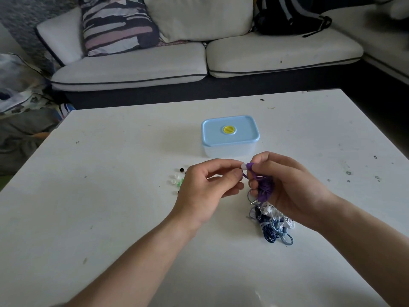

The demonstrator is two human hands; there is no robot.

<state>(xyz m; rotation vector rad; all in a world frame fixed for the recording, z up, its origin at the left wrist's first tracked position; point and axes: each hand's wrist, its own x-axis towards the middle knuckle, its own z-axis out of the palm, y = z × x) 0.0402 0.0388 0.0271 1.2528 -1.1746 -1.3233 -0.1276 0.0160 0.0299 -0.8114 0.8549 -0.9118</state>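
Head view, read from the lower edge upward. In the lower centre-right of the frame, on the scuffed white tabletop [110, 218], lies a tangled heap of navy, pale-blue and white wired earphones [272, 222], just below the right hand [287, 187] and, as far as we can tell, untouched by it. That hand is curled closed around a coiled bundle of purple earphone cable [263, 187], held just above the table at mid-frame, with one bud pushed up between thumb and forefinger. The left hand [208, 189] meets it from the left: its thumb and forefinger pinch the small white silicone ear tip [243, 166] on that bud, and the other fingers are loosely bent. We judge the bundle light and limp, apt to uncoil if the grip slackens, so it is best held round the whole coil, with the rigid bud body pinched as the firm point. The tip looks soft, stretchy and easily dropped, so we would take it by its skirt rather than its crown. Left of the left hand lie loose clear, green and black ear tips [178, 179]. Beyond the hands stands a translucent plastic box with a pale-blue lid and yellow button [230, 134], closed. Across the top of the frame runs a cream sofa [132, 69].
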